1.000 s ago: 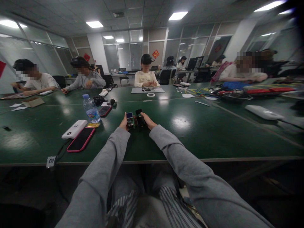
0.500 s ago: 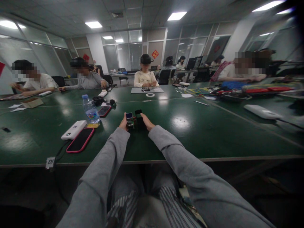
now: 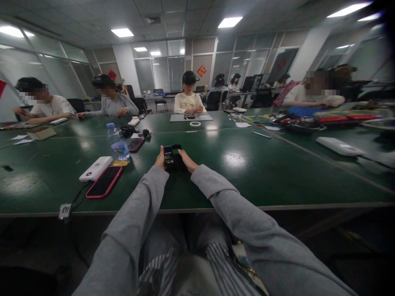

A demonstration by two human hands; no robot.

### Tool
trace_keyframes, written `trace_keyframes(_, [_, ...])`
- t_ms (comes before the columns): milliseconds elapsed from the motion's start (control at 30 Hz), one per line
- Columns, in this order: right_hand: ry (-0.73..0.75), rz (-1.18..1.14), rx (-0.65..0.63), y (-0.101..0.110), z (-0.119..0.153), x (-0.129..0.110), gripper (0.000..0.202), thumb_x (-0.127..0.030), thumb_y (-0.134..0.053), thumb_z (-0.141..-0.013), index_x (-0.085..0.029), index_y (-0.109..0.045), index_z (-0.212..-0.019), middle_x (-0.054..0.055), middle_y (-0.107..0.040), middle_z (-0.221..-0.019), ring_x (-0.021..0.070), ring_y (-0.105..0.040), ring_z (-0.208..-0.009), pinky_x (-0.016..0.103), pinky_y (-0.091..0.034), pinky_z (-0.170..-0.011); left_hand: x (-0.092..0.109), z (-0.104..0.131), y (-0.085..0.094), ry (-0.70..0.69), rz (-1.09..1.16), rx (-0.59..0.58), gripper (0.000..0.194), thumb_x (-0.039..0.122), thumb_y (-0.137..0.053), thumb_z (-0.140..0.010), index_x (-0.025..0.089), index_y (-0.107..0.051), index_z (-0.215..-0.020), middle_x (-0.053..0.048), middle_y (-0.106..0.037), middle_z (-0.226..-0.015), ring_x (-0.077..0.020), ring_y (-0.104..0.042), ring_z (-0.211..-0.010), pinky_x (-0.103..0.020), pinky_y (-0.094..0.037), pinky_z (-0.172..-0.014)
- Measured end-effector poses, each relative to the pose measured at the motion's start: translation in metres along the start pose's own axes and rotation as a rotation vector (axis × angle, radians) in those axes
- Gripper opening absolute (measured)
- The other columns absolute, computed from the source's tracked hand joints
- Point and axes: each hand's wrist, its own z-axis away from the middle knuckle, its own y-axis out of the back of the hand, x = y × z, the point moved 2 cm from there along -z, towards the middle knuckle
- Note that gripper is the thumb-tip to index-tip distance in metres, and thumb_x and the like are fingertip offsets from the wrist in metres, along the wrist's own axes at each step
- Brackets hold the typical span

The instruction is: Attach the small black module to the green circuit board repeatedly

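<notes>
My left hand (image 3: 160,158) is closed on the left edge of a small electronic device (image 3: 168,155) with a little screen at its top. My right hand (image 3: 187,160) grips a black case (image 3: 177,150) by its right side. Device and case are side by side and look to be touching or overlapping, just above the green table (image 3: 216,185) near its front edge. The fingers under both objects are hidden.
To the left lie a phone with a pink rim (image 3: 104,182), a white power bank (image 3: 96,168) with a cable, a water bottle (image 3: 117,142) and another phone (image 3: 135,144). A white device (image 3: 339,146) lies right. People sit across the table.
My right hand has moved left with the black case, closing the gap to the device. The device in my left hand has tilted slightly.
</notes>
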Motion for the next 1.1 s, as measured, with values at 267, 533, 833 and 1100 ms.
trace_keyframes(267, [0.064,0.045,-0.049,-0.008,0.012,-0.013,0.055,-0.056,-0.053,-0.082,-0.026,-0.040,-0.126,0.002,-0.048,-0.125,0.0154,-0.047,-0.115,0.034,-0.039,-0.102,0.005,0.009,-0.004,-0.033,-0.008,-0.004,0.061,0.063,-0.044,-0.079,0.010,-0.062,-0.102,-0.010,-0.068,-0.071,-0.0186,-0.067,-0.067,-0.027,-0.052,-0.065])
trace_keyframes(533, [0.192,0.112,-0.049,-0.014,0.017,-0.020,0.071,-0.040,-0.069,-0.073,-0.021,-0.034,-0.132,0.007,-0.048,-0.125,0.0162,-0.047,-0.116,0.033,-0.036,-0.106,0.015,0.030,-0.016,-0.014,0.008,-0.047,0.067,0.066,-0.040,-0.078,0.009,-0.064,-0.103,-0.012,-0.068,-0.071,-0.0227,-0.067,-0.073,-0.030,-0.053,-0.067])
trace_keyframes(833, [0.226,0.030,-0.130,-0.013,0.023,-0.032,0.087,-0.028,-0.073,-0.069,-0.026,-0.024,-0.140,0.004,-0.055,-0.116,0.0182,-0.053,-0.109,0.038,-0.042,-0.100,0.011,0.019,-0.010,-0.073,0.001,-0.012,0.061,0.063,-0.042,-0.080,0.010,-0.063,-0.103,-0.011,-0.069,-0.074,-0.0220,-0.067,-0.075,-0.029,-0.052,-0.067])
trace_keyframes(1100, [0.213,0.055,-0.160,-0.008,0.017,-0.027,0.088,-0.028,-0.074,-0.066,-0.027,-0.026,-0.138,0.004,-0.055,-0.115,0.0171,-0.055,-0.105,0.039,-0.043,-0.099,0.008,0.011,-0.003,-0.077,0.001,-0.021,0.060,0.062,-0.044,-0.079,0.011,-0.063,-0.103,-0.010,-0.068,-0.073,-0.0200,-0.066,-0.071,-0.028,-0.051,-0.067])
